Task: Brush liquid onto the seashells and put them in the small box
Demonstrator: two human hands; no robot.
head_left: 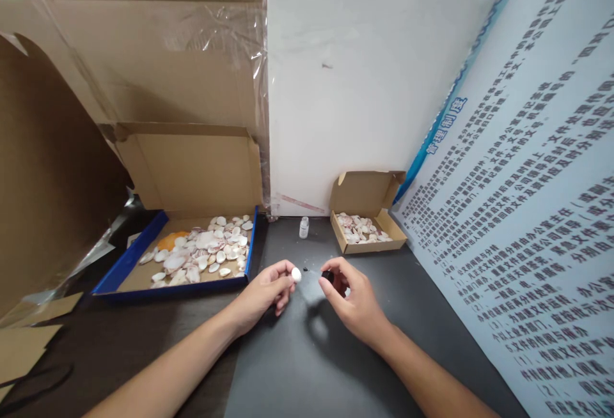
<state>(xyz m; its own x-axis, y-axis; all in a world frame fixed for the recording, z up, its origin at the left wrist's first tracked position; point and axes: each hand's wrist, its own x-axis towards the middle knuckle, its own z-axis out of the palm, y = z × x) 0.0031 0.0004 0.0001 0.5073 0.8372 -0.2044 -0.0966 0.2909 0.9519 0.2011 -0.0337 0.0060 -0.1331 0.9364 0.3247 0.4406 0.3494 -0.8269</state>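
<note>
Left hand [265,293]: fingers pinch a white shell [296,275] above the counter [288,367]. Right hand [354,300]: fingers grasp a black cap [328,276], near the shell, not touching. Bottle [304,229] upright on the counter, beyond both hands. Blue box [137,250] at left, lid up, holds loose shells [206,248]. Small box [374,247] at right, lid up, also holds shells.

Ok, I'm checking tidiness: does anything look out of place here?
A tiny black fragment lies loose on the dark grey mat, near the small white shell in the bare left hand. It looks like stray debris, though it's too small to identify.
</note>
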